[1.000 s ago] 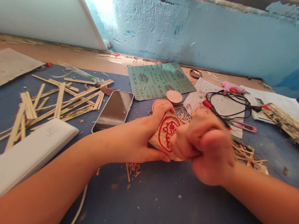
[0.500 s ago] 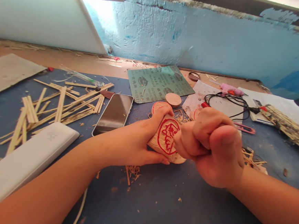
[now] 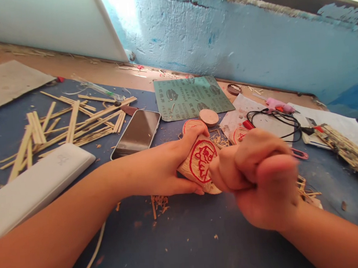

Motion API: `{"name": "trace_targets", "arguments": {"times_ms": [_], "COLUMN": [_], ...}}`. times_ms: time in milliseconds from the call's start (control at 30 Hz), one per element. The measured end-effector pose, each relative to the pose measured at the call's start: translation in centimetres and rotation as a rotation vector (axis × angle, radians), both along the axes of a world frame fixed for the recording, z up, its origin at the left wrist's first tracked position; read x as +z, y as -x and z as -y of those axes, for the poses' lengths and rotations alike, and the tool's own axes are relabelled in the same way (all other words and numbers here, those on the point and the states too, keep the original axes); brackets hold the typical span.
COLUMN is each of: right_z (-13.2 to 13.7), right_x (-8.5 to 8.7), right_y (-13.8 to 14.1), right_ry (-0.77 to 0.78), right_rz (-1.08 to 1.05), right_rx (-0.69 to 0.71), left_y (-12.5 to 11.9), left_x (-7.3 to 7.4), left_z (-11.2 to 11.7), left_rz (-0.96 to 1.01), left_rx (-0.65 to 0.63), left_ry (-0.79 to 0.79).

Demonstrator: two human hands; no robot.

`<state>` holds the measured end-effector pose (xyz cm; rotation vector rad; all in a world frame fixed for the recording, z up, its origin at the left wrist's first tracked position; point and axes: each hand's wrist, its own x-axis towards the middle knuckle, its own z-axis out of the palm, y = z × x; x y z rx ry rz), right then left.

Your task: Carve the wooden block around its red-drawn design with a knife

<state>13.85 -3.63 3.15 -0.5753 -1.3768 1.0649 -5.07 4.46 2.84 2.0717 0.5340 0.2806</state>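
Observation:
A pale wooden piece (image 3: 196, 169) with a red ring and red line drawing on its face is gripped at its left side by my left hand (image 3: 169, 165), thumb along the near edge. My right hand (image 3: 260, 181) is closed in a fist at the right of the drawing, its fingers against or just over the face. Whatever the fist holds is hidden, and its thumb is blurred. Just beyond my left hand sits another round wooden piece (image 3: 193, 126) with a red outline. A plain wooden disc (image 3: 209, 117) lies behind it.
Left are a smartphone (image 3: 137, 132), a white power bank (image 3: 40, 186) and scattered wooden sticks (image 3: 73, 123). Green sandpaper (image 3: 191, 98) lies at the back. On the right are a black cable (image 3: 274, 120), a pink glue gun (image 3: 279, 105) and rough bark (image 3: 344, 150). Shavings (image 3: 161, 203) litter the blue tabletop.
My right fist has shifted slightly right, and its thumb is now blurred. My left hand keeps its hold on the wooden piece. The whole view has moved a little.

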Motion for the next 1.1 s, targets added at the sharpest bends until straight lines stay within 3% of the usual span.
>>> {"name": "trace_targets", "arguments": {"times_ms": [100,267,433,633,900,1100], "right_z": [0.0,-0.4,-0.5,-0.9,-0.7,-0.1], "right_x": [0.2,1.1,0.9,1.4,0.6,-0.6], "right_y": [-0.3,-0.6,-0.7,-1.0,-0.7,-0.2], "right_ry": [-0.045,0.051,0.028,0.113,0.115,0.023], "right_rz": [-0.076,-0.082,-0.077,-0.083,-0.091,-0.066], "right_rx": [0.000,0.100,0.086,0.132,0.190,0.109], "left_y": [0.0,0.0,0.0,0.1,0.1,0.2], "left_x": [0.0,0.1,0.2,0.2,0.1,-0.5], "left_z": [0.0,0.0,-0.1,-0.1,-0.3,-0.5], "left_rz": [0.011,-0.013,-0.030,-0.033,-0.023,-0.051], "left_rx": [0.006,0.008,0.009,0.005,-0.011,-0.004], "left_ry": [-0.010,-0.014,-0.010,-0.043,-0.034,-0.031]}}
